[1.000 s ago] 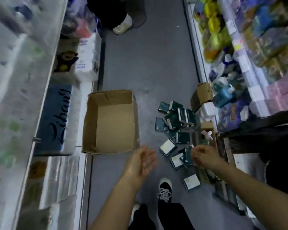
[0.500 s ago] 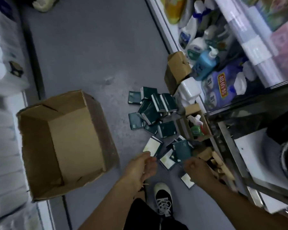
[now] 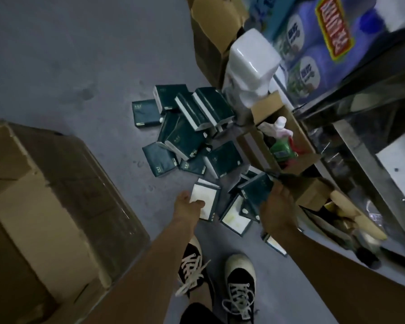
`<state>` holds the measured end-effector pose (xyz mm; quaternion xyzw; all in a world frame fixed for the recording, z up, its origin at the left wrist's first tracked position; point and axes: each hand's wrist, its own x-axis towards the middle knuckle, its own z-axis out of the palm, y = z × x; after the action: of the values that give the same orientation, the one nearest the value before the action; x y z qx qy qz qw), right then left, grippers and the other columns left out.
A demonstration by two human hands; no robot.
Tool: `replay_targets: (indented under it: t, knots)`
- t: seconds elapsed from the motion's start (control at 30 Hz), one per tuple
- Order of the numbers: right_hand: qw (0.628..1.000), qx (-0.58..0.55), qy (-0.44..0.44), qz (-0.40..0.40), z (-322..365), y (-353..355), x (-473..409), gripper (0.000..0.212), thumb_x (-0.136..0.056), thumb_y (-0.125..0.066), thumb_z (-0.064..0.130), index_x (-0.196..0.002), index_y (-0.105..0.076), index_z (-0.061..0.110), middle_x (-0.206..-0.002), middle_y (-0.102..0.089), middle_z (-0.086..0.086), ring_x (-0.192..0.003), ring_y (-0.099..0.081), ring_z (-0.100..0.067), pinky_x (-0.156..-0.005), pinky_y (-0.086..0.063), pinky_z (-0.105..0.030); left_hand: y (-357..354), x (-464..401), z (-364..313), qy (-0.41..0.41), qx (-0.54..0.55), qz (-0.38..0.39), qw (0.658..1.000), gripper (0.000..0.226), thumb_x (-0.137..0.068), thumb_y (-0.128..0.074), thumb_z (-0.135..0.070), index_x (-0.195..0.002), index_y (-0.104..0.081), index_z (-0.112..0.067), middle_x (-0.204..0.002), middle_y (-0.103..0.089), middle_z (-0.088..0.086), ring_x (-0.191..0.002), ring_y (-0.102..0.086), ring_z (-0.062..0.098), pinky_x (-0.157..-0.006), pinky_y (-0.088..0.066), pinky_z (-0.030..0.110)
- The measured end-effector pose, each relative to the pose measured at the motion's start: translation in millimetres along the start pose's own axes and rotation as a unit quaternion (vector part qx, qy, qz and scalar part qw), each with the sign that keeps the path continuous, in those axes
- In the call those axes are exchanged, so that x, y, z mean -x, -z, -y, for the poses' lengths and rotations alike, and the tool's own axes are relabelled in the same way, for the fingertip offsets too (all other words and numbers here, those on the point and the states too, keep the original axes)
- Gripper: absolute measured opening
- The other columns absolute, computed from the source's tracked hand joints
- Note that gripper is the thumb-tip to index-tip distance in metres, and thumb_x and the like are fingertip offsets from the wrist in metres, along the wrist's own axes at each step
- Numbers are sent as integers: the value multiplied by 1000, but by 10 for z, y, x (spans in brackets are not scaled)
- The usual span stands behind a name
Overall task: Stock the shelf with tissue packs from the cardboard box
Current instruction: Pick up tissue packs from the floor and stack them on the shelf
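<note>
Both our hands had dropped closer to the floor than half a second before: our left hand (image 3: 189,205) now touched a pale-faced tissue pack (image 3: 205,202) with its fingertips, though we could not tell whether it gripped it, and our right hand (image 3: 276,210) held a dark green tissue pack (image 3: 255,190) pinched by its near edge. We judged the job barely begun, since the cardboard box (image 3: 45,206) lay tipped beside us on the left while the pile of packs (image 3: 187,136) sat scattered on the floor (image 3: 80,54) beside the shelf (image 3: 360,118). Both forearms reached forward and down, wrists bent toward the nearest packs.
</note>
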<state>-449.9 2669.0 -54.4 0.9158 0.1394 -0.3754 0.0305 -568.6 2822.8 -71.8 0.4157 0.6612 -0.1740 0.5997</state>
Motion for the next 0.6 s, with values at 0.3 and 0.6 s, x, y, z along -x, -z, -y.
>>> replay_targets:
  t: [0.3, 0.6]
  knots:
    - [994, -100, 12, -43, -164, -428, -284, 81, -88, -66, 15, -151, -15, 5, -144, -39, -22, -132, -38, -36, -106, -38, -47, -107, -677, 262, -22, -91, -16, 995, 81, -87, -76, -9, -153, -29, -5, -149, -46, 10, -133, -49, 26, -101, -40, 30]
    - [998, -19, 20, -53, -149, -514, -358, 90, -86, -68, 38, -151, -13, 10, -143, -37, -14, -130, -34, -31, -99, -42, -48, -365, -1138, 393, -26, -242, -19, 970, 99, -43, -93, -51, -127, -47, -27, -129, -64, 2, -120, -58, 27, -106, -45, 46]
